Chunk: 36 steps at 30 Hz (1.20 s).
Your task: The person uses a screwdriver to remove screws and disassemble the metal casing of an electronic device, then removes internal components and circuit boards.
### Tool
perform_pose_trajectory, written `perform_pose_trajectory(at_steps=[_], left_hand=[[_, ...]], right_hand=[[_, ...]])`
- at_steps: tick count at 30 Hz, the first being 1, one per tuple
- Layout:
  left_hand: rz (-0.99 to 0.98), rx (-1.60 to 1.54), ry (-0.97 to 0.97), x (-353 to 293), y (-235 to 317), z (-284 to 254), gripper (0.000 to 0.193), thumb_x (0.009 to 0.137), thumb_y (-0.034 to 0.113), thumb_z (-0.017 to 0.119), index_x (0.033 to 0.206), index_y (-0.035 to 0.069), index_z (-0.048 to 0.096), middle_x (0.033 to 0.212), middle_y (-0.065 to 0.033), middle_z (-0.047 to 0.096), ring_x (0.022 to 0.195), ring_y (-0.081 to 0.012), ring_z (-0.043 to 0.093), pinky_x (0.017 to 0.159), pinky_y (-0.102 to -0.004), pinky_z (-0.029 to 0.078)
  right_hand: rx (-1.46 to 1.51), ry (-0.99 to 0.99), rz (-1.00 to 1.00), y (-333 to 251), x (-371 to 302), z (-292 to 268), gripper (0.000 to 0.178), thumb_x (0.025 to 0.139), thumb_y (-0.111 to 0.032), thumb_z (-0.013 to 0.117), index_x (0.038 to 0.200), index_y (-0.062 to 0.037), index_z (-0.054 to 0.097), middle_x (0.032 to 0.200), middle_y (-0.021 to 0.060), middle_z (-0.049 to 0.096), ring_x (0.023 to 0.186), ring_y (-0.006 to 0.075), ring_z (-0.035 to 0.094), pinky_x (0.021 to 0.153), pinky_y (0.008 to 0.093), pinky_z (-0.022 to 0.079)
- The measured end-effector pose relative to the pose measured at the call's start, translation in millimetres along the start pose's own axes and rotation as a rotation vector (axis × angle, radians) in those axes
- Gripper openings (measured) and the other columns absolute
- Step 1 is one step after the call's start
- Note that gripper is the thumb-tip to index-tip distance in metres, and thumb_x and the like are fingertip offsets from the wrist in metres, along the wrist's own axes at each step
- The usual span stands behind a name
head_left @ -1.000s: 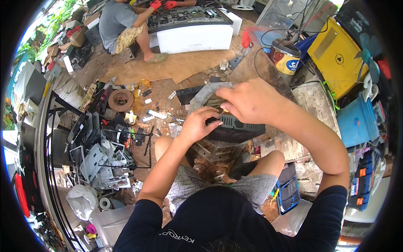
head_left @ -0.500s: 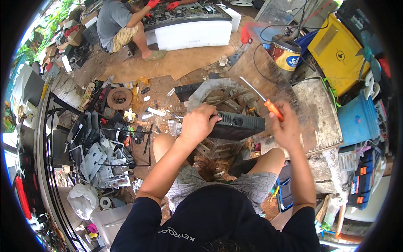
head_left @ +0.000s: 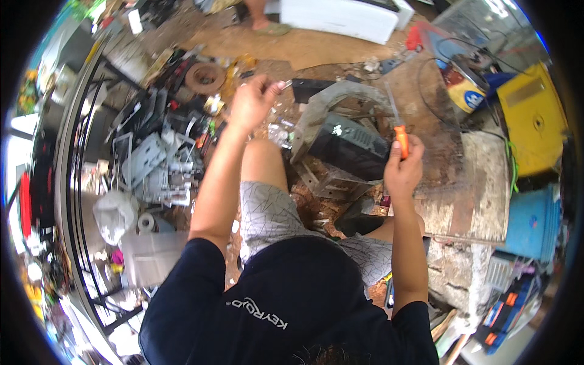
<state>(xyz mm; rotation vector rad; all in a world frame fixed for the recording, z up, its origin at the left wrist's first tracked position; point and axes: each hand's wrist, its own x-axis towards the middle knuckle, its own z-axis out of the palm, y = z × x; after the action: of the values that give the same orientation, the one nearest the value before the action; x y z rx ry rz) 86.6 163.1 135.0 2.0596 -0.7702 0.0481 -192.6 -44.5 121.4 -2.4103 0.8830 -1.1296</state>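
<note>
My right hand (head_left: 404,167) is closed around the orange handle of a screwdriver (head_left: 401,141). Its shaft points away from me. Just left of that hand, a black vented box (head_left: 350,146) lies tilted on a round grey frame (head_left: 316,118). My left hand (head_left: 250,104) is raised off the box, to its far left, thumb and fingers pinched on a small pale piece whose kind is not clear. A second black box (head_left: 311,89) sits on the ground beyond those fingertips, against the frame's far side.
Scrap metal and plastic parts (head_left: 152,164) are heaped on the left beside a black metal rack (head_left: 76,182). At right stand a worn wooden board (head_left: 471,194), a yellow case (head_left: 532,115), a blue bin (head_left: 529,225) and a large can (head_left: 462,91). Another person's foot (head_left: 271,28) shows at the far side.
My left hand has let go of the vented box and moved up and left. The box now lies tilted on the frame. The screwdriver stays in my right hand, and the view has shifted.
</note>
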Motion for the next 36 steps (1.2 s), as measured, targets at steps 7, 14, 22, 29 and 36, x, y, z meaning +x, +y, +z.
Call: perform_pose_trajectory(at_steps=[7,14,22,29,36], left_hand=[[0.097,0.395,0.109,-24,-106,-68,0.042,0.088,0.028,0.073,0.117,-0.001,0.066,0.116,-0.0253,0.067,0.113,-0.0397,0.062,0.095,-0.043,0.05],[0.283,-0.368,-0.408,-43,17,41,0.081,0.085,0.036,0.078,0.147,0.001,0.04,0.143,-0.0187,0.054,0.138,-0.0306,0.046,0.116,-0.0414,0.033],[0.149,-0.574,-0.288,-50,24,109,0.029,0.107,0.027,0.049,0.119,0.002,0.057,0.111,-0.0069,0.064,0.106,-0.0147,0.055,0.096,-0.0301,0.043],[0.157,-0.493,-0.194,-45,20,118,0.029,0.106,0.026,0.049,0.113,0.001,0.063,0.106,-0.0043,0.062,0.101,-0.0144,0.053,0.095,-0.0288,0.041],[-0.07,-0.776,-0.11,-34,9,131,0.033,0.101,0.025,0.047,0.113,-0.001,0.062,0.105,-0.0101,0.063,0.099,-0.0194,0.057,0.096,-0.0327,0.043]], right_hand=[[0.194,0.008,0.055,0,-2,4,0.035,0.098,-0.027,0.061,0.122,-0.0034,0.054,0.104,0.0191,0.069,0.094,0.0392,0.067,0.083,0.0451,0.051],[0.704,-0.09,0.263,28,23,-12,0.031,0.103,-0.011,0.052,0.132,0.0011,0.05,0.106,0.0087,0.065,0.099,0.015,0.063,0.093,0.0306,0.049],[0.839,-0.003,0.403,90,4,-80,0.031,0.1,-0.006,0.05,0.131,-0.0042,0.051,0.108,0.0061,0.063,0.095,0.0126,0.059,0.087,0.0285,0.049],[0.267,-0.04,0.27,58,-27,-88,0.049,0.087,-0.018,0.074,0.13,-0.0034,0.056,0.108,0.0119,0.067,0.095,0.0228,0.066,0.085,0.0357,0.052],[0.445,-0.118,0.462,83,-21,-87,0.037,0.093,-0.025,0.064,0.127,-0.008,0.062,0.105,0.0206,0.069,0.1,0.039,0.066,0.088,0.0439,0.051]])
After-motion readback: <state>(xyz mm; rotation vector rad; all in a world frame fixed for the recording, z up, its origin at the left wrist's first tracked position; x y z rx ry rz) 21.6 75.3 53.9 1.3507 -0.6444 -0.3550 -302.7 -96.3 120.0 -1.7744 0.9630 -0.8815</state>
